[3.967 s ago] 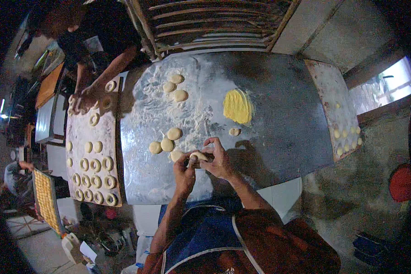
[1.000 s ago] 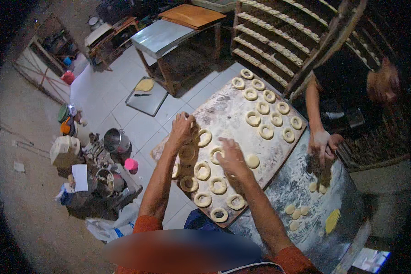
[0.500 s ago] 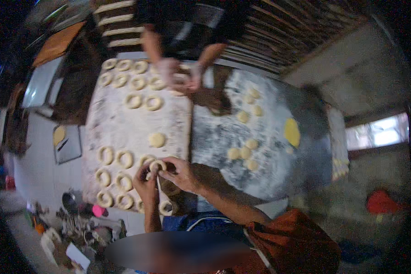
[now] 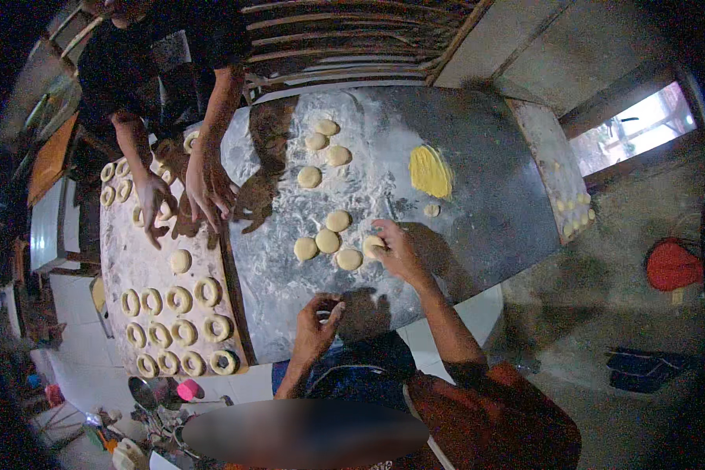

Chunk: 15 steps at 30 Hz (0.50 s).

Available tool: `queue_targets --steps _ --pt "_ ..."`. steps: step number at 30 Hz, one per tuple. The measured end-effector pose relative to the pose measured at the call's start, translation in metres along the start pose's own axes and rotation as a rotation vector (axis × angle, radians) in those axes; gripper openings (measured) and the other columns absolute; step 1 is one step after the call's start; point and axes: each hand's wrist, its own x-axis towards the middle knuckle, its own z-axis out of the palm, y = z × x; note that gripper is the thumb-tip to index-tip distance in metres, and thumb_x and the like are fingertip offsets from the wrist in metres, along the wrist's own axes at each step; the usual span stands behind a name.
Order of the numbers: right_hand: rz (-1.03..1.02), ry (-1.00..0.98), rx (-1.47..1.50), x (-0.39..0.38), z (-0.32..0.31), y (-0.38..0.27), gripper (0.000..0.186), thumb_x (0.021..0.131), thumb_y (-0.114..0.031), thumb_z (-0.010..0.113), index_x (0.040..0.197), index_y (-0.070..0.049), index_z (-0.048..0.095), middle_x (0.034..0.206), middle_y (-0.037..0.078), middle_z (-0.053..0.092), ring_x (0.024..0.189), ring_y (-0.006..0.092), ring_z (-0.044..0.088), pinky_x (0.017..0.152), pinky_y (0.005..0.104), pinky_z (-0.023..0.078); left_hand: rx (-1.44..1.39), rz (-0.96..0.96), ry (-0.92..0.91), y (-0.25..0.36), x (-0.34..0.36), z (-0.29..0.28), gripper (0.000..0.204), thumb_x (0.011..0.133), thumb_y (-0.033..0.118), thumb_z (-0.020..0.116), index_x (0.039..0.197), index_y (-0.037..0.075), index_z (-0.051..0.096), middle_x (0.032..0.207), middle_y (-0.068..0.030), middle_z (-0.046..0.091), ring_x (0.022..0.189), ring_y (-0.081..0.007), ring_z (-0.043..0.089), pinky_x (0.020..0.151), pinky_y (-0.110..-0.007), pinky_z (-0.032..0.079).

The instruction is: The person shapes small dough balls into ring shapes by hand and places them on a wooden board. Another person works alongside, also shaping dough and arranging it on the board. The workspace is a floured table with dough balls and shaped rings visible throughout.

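My right hand [image 4: 398,254] reaches over the floured dark worktop [image 4: 486,215]. Its fingers close on the edge of a pale dough round [image 4: 374,247]. Just left of it lie several more rounds, including one flat dough round [image 4: 349,259] nearest to it. My left hand [image 4: 316,327] hovers by the near edge of the worktop, fingers loosely curled and the thumb apart, with no object visible in it. On the floured wooden board [image 4: 160,239] to the left, several dough rings [image 4: 182,332] form rows, and a lone dough round [image 4: 180,261] sits beyond them.
A co-worker's hands [image 4: 204,188] spread over the board's far side, near more rings [image 4: 124,190]. Farther right, a yellow patch [image 4: 431,172] and a small dough bit [image 4: 432,210] lie on the worktop. A pink cup [image 4: 188,389] stands below at the left.
My hands have parted and left the ring they held over the board. The right now grasps a dough round on the worktop. My view has shifted right; the co-worker's hands have spread apart.
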Motion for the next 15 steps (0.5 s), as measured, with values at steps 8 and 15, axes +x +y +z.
queue_targets --steps 8,15 --pt "-0.17 -0.196 -0.347 0.009 -0.023 0.009 0.033 0.076 -0.005 0.073 0.102 -0.003 0.054 0.084 0.007 0.061 0.081 0.0188 0.063 0.07 0.0341 0.051 -0.046 0.175 0.329 -0.013 0.032 0.08 0.03 0.091 0.021 0.064 0.107 -0.004 0.063 0.093 -0.012 0.069 0.087 -0.0204 0.065 0.079 -0.033 0.051" --pt "-0.153 -0.161 0.192 -0.035 -0.034 0.002 0.052 0.071 -0.002 0.076 0.113 -0.004 0.045 0.096 0.01 0.06 0.092 0.0212 0.064 0.081 0.0348 0.053 -0.241 0.161 0.221 0.005 0.044 0.108 0.031 0.096 0.023 0.059 0.11 -0.004 0.064 0.098 -0.008 0.068 0.086 -0.0144 0.062 0.078 -0.029 0.05"
